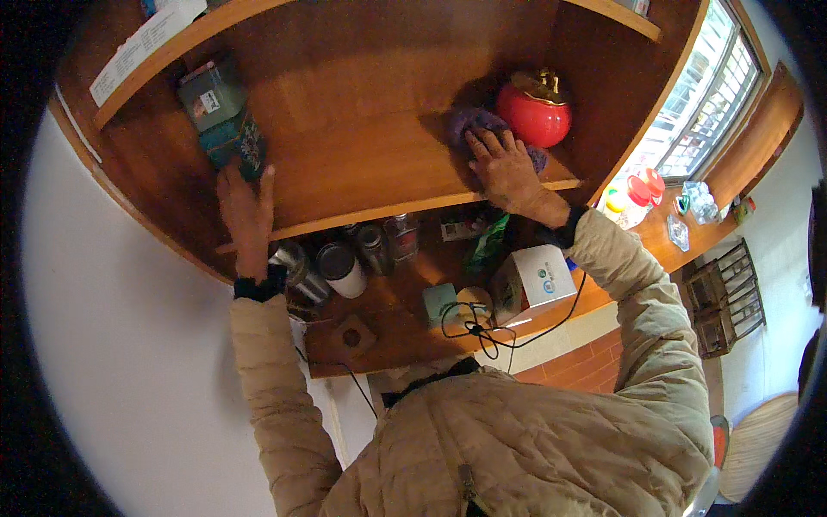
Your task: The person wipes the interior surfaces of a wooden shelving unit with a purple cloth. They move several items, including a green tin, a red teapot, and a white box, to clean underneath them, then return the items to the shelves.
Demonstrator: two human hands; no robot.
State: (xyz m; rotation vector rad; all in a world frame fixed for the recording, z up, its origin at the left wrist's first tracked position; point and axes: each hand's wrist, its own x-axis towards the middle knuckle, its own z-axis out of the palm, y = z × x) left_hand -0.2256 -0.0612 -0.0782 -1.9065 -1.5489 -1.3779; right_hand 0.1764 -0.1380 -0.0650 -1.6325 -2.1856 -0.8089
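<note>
My right hand point(507, 168) lies flat on a bunched dark purple cloth point(481, 124) on the wooden shelf point(362, 168), just left of a glossy red jar with a gold-trimmed top point(536, 116). At the shelf's left end, my left hand point(247, 207) reaches up to a dark teal patterned box point(231, 143); its fingertips touch or almost touch the box's lower end. A grey-green container point(210, 97) stands at the box's far end. Whether my left fingers grip the box cannot be told.
On the lower counter stand a steel tumbler point(300, 274), a white cup with a dark lid point(341, 270), a glass jar point(402, 239), a white carton point(536, 281) and a coiled black cable point(477, 329). Red-lidded jars point(638, 194) sit near the window. A printed paper point(145, 48) hangs at the upper shelf.
</note>
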